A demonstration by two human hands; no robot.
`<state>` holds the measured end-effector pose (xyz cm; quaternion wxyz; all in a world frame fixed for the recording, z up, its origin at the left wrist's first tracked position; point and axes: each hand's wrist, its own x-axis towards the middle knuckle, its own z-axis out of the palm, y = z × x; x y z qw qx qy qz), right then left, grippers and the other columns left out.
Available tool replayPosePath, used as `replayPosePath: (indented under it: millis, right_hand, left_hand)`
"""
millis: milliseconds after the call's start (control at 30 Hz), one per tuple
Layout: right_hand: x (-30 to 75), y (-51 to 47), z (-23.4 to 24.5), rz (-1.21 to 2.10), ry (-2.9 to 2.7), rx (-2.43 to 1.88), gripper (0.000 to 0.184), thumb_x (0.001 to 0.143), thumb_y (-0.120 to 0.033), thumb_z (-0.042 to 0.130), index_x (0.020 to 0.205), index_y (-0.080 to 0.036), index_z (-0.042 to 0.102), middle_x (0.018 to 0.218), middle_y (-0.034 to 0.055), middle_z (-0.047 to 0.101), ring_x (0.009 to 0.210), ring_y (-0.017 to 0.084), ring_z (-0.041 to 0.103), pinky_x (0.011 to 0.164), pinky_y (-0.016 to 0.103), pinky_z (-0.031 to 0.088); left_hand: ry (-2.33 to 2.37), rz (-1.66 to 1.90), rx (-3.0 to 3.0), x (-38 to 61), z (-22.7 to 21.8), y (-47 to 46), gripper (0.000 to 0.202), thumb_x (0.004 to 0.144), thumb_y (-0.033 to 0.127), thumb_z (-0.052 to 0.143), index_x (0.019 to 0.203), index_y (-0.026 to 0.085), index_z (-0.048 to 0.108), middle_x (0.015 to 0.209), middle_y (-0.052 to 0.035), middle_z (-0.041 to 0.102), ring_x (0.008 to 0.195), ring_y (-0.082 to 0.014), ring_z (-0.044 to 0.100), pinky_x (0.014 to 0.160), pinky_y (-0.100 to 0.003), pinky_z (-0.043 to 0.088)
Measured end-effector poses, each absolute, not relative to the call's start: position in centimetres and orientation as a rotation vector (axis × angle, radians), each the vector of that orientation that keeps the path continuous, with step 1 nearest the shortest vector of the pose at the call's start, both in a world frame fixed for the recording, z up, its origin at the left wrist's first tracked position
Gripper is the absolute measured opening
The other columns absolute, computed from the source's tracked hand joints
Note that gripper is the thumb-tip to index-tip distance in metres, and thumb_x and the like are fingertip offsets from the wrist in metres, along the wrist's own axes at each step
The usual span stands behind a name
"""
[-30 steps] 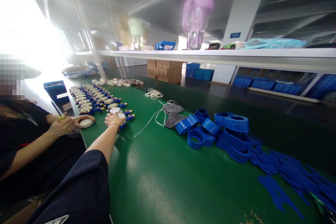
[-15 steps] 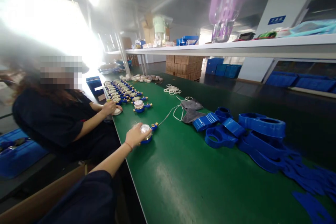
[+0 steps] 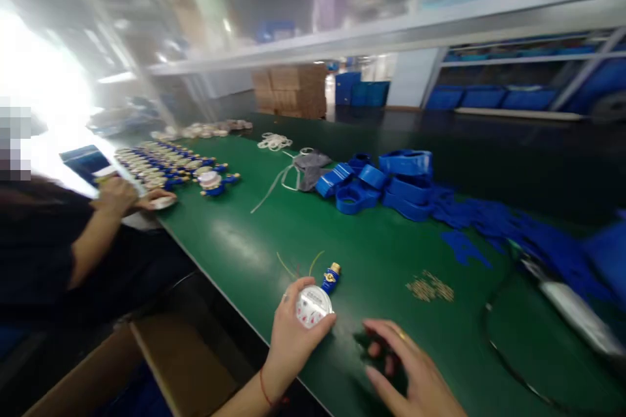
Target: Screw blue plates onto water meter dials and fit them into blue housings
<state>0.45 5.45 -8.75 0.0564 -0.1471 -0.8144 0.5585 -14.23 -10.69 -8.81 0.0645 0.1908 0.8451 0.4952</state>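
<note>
left hand (image 3: 293, 339) grips a water meter (image 3: 315, 303) w/ white dial face up, fingers wrapped round its body, held at the near edge of the green table (image 3: 293, 234); meter's blue end w/ brass thread pokes out toward the far side. right hand (image 3: 411, 371) is apart from it, just to the right, fingers spread open & low over the tabletop, holding nothing; blurred, so can't tell if the tips touch. two thin wires (image 3: 298, 264) lie just beyond the meter. small heap of brass bits (image 3: 430, 287) sits to the right, near. farther back: stack of blue plastic covers (image 3: 386, 179), grey face mask (image 3: 308, 169) w/ straps, another meter (image 3: 212, 181) standing alone, then rows of meters (image 3: 156, 166). a co-worker's hands (image 3: 122, 194) rest at the table's left edge by those rows. black cable (image 3: 508, 365) loops at right.
</note>
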Motion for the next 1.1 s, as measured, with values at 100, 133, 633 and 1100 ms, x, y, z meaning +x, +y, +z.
replayPosePath:
  millis: [100, 133, 633, 1100]
  right_hand:
    - [0.6, 4.7, -7.8, 1.596, -2.572, -0.4, 0.062, 0.08, -0.03, 0.056, 0.139, -0.02, 0.041, 0.132, 0.0119, 0.047, 0.108, 0.025, 0.054, 0.093, 0.041, 0.049]
    - [0.7, 4.6, -7.5, 1.562, -2.588, -0.404, 0.065, 0.079, -0.027, 0.055, 0.141, -0.017, 0.037, 0.137, 0.013, 0.043, 0.118, 0.025, 0.048, 0.101, 0.041, 0.043]
    - [7.2, 5.8, -6.7, 1.1, -2.685, -1.212, 0.068, 0.06, -0.029, 0.062, 0.126, -0.022, 0.049, 0.124, 0.0118, 0.053, 0.113, 0.031, 0.052, 0.098, 0.046, 0.041]
    - [10.2, 7.5, -8.1, 1.0, -2.537, -1.2, 0.068, 0.059, -0.029, 0.069, 0.124, -0.019, 0.049, 0.121, 0.0121, 0.055, 0.11, 0.029, 0.056, 0.092, 0.04, 0.047]
  left_hand:
    - [2.394, 1.54, 0.653, -11.6, -9.4, -8.6, 0.054, 0.065, 0.041, 0.073, 0.112, 0.02, 0.056, 0.116, -0.0114, 0.06, 0.108, -0.031, 0.058, 0.096, -0.049, 0.045]
    - [2.35, 1.554, 0.689, -11.0, -9.7, -8.0, 0.054, 0.065, 0.042, 0.073, 0.112, 0.021, 0.056, 0.12, -0.0119, 0.058, 0.112, -0.0318, 0.055, 0.1, -0.05, 0.042]
    - [1.629, 1.245, 1.509, -7.7, -13.8, -4.3, 0.069, 0.078, 0.035, 0.07, 0.139, 0.032, 0.039, 0.138, -0.0053, 0.051, 0.126, -0.0257, 0.049, 0.106, -0.039, 0.042]
    - [1.426, 0.967, 1.737, -7.8, -10.1, -0.5, 0.072, 0.078, 0.029, 0.07, 0.141, 0.027, 0.036, 0.141, -0.011, 0.047, 0.13, -0.0261, 0.044, 0.108, -0.043, 0.039]
